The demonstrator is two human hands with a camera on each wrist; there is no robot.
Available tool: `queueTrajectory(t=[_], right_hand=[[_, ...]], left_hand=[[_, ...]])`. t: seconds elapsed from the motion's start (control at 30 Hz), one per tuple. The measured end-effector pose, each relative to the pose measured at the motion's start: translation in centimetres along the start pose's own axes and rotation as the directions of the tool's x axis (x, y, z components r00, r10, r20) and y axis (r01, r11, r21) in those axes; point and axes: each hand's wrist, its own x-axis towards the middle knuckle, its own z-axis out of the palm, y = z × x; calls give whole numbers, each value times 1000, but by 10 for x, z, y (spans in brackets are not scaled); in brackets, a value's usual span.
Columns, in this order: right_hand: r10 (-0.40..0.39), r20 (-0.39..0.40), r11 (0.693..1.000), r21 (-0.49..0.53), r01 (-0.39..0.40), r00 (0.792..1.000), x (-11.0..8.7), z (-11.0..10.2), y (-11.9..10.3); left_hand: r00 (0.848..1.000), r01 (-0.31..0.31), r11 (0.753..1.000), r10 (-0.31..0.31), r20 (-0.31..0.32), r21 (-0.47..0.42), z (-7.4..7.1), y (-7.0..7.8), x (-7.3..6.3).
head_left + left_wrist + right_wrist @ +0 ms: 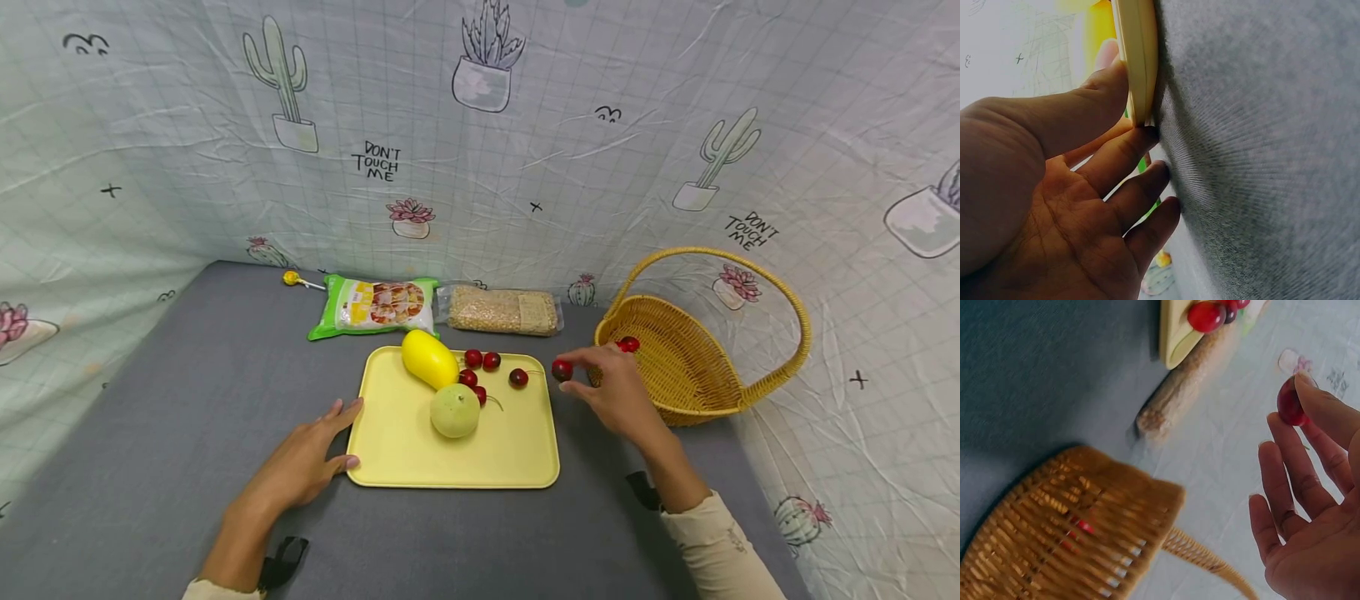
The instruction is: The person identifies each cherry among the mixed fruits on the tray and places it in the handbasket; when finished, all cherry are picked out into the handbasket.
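My right hand [618, 392] pinches a dark red cherry [1290, 403] between thumb and fingertips, between the yellow tray and the wicker basket. The other fingers spread loosely. My left hand [303, 458] rests at the left edge of the yellow tray [390, 458], its thumb on the rim and its fingers spread and fairly straight. On the tray lie a yellow mango-shaped fruit [429, 358], a round pale green fruit [454, 411] and several cherries [518, 377]. The wicker basket [690, 375], its handle upright, has red cherries [628, 343] inside near its left rim.
Behind the tray lie a green-and-white food packet [382, 305] and a clear bag of pale grains [504, 310]. A yellow lollipop [291, 277] is at the far left. A printed cloth [480, 175] hangs behind the grey table [187, 400].
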Motion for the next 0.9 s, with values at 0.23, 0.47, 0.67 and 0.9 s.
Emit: queueTrajectory(t=[0.23,0.47,0.67,0.9], right_hand=[[58,-39,998,6,-58,998,-2,-8,15],[122,-77,992,4,-122,990,-3,-15,34],[138,-129,990,1,-139,982,-3,-21,49],[157,-174,987,-16,-162,972,-4,-27,65]], left_hand=[[1000,-4,1000,4,-5,5,-1,-2,1],[1000,-5,1000,5,-8,5,0,-3,0],[1000,7,1000,-7,-3,7,1,-2,1],[1000,-3,1000,3,-9,5,1,-3,0]])
